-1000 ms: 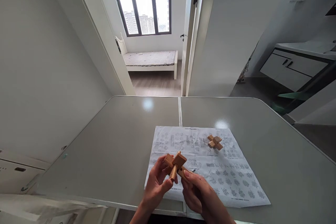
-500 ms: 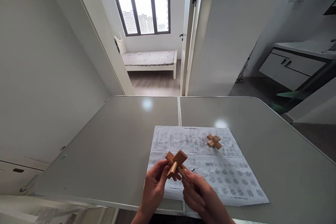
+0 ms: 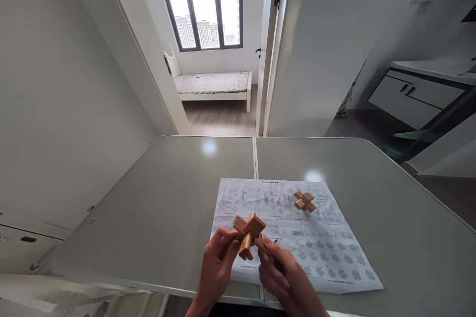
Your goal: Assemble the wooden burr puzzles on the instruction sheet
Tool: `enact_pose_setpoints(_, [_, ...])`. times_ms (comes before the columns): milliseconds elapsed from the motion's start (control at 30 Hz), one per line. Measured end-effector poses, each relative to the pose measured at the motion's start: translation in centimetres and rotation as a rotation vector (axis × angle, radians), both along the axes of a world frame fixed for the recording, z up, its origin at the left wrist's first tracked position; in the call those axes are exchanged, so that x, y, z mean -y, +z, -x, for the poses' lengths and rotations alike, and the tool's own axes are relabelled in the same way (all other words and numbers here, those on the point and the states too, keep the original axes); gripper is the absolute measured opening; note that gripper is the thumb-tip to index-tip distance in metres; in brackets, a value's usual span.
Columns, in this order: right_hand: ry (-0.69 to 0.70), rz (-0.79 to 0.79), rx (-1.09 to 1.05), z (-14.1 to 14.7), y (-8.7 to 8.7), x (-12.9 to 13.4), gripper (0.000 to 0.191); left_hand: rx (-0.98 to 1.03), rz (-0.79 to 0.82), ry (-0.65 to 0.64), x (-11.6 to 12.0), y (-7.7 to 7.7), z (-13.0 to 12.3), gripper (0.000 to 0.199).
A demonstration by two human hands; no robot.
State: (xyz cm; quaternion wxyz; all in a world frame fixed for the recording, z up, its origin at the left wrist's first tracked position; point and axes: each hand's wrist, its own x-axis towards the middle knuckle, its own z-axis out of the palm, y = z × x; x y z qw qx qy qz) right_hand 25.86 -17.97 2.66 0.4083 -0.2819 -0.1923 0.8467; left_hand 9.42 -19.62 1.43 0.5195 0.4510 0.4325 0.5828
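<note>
Between my hands, above the near part of a printed sheet, is a wooden burr puzzle (image 3: 254,225) made of crossing brown pieces. My left hand (image 3: 219,260) pinches its left side between thumb and fingers. With thumb and forefinger, my right hand (image 3: 280,270) grips a wooden piece (image 3: 260,243) at the puzzle's lower right; my fingers hide part of it, and I cannot tell how far it sits in the others. A second wooden puzzle (image 3: 305,201), cross-shaped, rests on the sheet's upper right.
The instruction sheet (image 3: 327,247), covered in small diagrams, lies on a grey table (image 3: 148,208) with a pale seam (image 3: 255,158) down its middle. Past the table's far edge are a doorway, a bed (image 3: 213,84) and a window. A white cabinet (image 3: 412,91) stands at the right.
The puzzle in my hands has tilted slightly, so its front piece shows more of its end. Both hands keep their grip. The second puzzle stays where it was on the sheet.
</note>
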Motion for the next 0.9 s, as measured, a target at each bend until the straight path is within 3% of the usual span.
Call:
enact_pose_setpoints(100, [-0.124,0.1,0.074,-0.2,-0.9,-0.6,0.049,-0.027,-0.027,-0.008,0.6,0.1,-0.4,0.027])
enact_pose_setpoints(200, [-0.183,0.082,0.168,-0.7,-1.5,-1.0,0.049,-0.087,-0.005,-0.043,0.5,0.9,-0.9,0.026])
enact_pose_setpoints(367, [-0.181,0.008,0.292,-1.4,-2.3,-1.2,0.053,-0.396,0.073,0.261,-1.7,1.5,0.5,0.029])
enact_pose_setpoints(567, [-0.143,-0.111,0.363,-1.8,-3.1,-1.3,0.056,-0.76,0.174,0.394,-3.8,-0.7,4.1,0.042])
enact_pose_setpoints(667, [-0.118,-0.135,0.382,-1.8,-3.1,-1.3,0.057,-0.853,0.12,0.396,-4.1,-1.5,4.8,0.041])
enact_pose_setpoints(767, [-0.089,-0.119,0.358,-1.8,-3.1,-1.1,0.054,-0.923,-0.062,0.453,-3.8,-1.0,4.4,0.034])
enact_pose_setpoints(833, [-0.074,-0.06,0.324,-1.8,-2.9,-0.9,0.052,-0.873,-0.173,0.346,-3.4,-0.2,4.0,0.03])
enact_pose_setpoints(900, [-0.043,-0.023,0.278,-1.8,-2.6,-0.7,0.049,-0.727,-0.186,0.06,-2.8,0.7,3.6,0.043])
